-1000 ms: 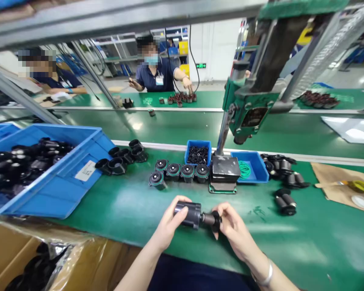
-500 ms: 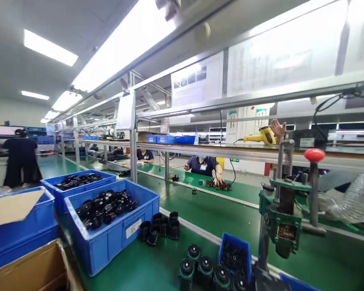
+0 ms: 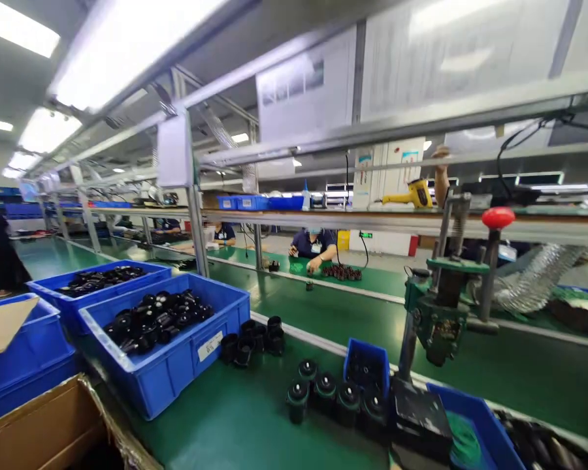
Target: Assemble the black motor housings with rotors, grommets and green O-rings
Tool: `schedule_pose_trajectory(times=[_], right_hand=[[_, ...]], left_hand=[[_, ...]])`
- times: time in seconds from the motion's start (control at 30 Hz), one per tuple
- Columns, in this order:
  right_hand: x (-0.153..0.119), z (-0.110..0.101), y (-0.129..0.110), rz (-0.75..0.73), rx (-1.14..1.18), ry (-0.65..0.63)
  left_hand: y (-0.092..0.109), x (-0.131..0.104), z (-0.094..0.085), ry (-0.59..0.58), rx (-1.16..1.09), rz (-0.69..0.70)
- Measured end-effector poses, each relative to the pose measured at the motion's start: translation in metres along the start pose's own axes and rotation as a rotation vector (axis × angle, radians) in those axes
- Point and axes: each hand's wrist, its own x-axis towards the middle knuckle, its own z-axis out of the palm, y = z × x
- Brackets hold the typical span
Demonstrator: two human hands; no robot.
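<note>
Neither of my hands shows in the head view. Straight ahead, on the right of the green bench, stands a green hand press (image 3: 438, 320) with a red lever knob (image 3: 498, 217). Left of its dark base (image 3: 419, 408), several black cylindrical parts with green rings (image 3: 326, 385) stand upright in a cluster. Behind them a small blue bin (image 3: 366, 349) holds little black pieces. Farther left are several open black cups (image 3: 245, 351), close to a large blue crate (image 3: 176, 378) full of glossy black parts.
Another blue crate (image 3: 44, 287) and a cardboard box (image 3: 44, 431) stand at the left. Green rings (image 3: 463, 438) lie in a blue tray right of the press. A yellow heat gun (image 3: 411, 194) rests on the shelf. A co-worker (image 3: 314, 245) sits opposite; another person's raised arm (image 3: 441, 179) shows beyond the shelf.
The view has turned right and down, bringing the press base and the tray of green rings into sight. The raised arm behind the shelf has moved up, and the seated co-worker's hand has shifted left.
</note>
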Motion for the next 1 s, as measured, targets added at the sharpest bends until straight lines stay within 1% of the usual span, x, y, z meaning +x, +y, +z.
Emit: schedule_pose_trajectory(times=[0.07, 0.1, 0.13, 0.17, 0.23, 0.3, 0.37, 0.43, 0.47, 0.5, 0.57, 0.63, 0.67, 0.7, 0.77, 0.8, 0.83, 0.87, 0.9, 0.93, 1.0], right_hand=[[-0.018, -0.011, -0.018, 0.052, -0.107, -0.098], [-0.021, -0.017, -0.028, 0.054, -0.232, -0.199], [-0.021, -0.021, -0.036, 0.041, -0.368, -0.274], [-0.018, -0.023, -0.041, 0.014, -0.445, -0.267], [-0.010, -0.016, -0.040, -0.068, -0.474, -0.344], [-0.006, -0.001, -0.030, -0.125, -0.442, -0.425], [-0.008, 0.011, -0.020, -0.130, -0.400, -0.471], [-0.013, 0.012, -0.013, -0.088, -0.314, -0.476], [-0.017, 0.009, -0.010, -0.046, -0.237, -0.446], [-0.022, 0.003, -0.009, 0.011, -0.145, -0.389], [-0.038, -0.008, -0.004, 0.144, 0.033, -0.236], [-0.062, -0.013, 0.004, 0.230, 0.158, -0.114], [-0.076, -0.014, 0.009, 0.244, 0.205, -0.044], [-0.090, -0.013, 0.014, 0.247, 0.247, 0.060], [-0.114, -0.009, 0.023, 0.247, 0.316, 0.357], [-0.121, -0.008, 0.026, 0.250, 0.337, 0.499], [-0.126, -0.006, 0.028, 0.261, 0.351, 0.600], [-0.127, -0.004, 0.027, 0.280, 0.360, 0.646], [-0.126, -0.002, 0.025, 0.307, 0.368, 0.624], [-0.122, 0.001, 0.023, 0.329, 0.375, 0.549], [-0.115, 0.005, 0.017, 0.335, 0.331, 0.356]], left_hand=[[-0.020, -0.012, 0.023, -0.041, -0.045, -0.080], [-0.029, -0.019, 0.034, -0.061, -0.061, -0.119], [-0.037, -0.026, 0.043, -0.080, -0.068, -0.153], [-0.043, -0.031, 0.049, -0.090, -0.053, -0.176], [-0.053, -0.036, 0.056, -0.099, 0.018, -0.202], [-0.060, -0.034, 0.057, -0.081, 0.101, -0.211], [-0.063, -0.031, 0.056, -0.056, 0.171, -0.193], [-0.063, -0.029, 0.056, -0.043, 0.200, -0.167], [-0.061, -0.029, 0.056, -0.048, 0.199, -0.161], [-0.058, -0.029, 0.056, -0.063, 0.185, -0.168], [-0.052, -0.030, 0.055, -0.092, 0.170, -0.198], [-0.047, -0.029, 0.054, -0.113, 0.173, -0.224], [-0.045, -0.029, 0.053, -0.120, 0.174, -0.231], [-0.045, -0.029, 0.053, -0.126, 0.171, -0.234], [-0.044, -0.028, 0.053, -0.138, 0.164, -0.237], [-0.045, -0.028, 0.053, -0.142, 0.165, -0.237], [-0.046, -0.028, 0.053, -0.142, 0.170, -0.238], [-0.046, -0.028, 0.054, -0.139, 0.178, -0.237], [-0.047, -0.028, 0.054, -0.133, 0.185, -0.236], [-0.047, -0.028, 0.055, -0.127, 0.190, -0.235], [-0.046, -0.029, 0.056, -0.118, 0.194, -0.238]])
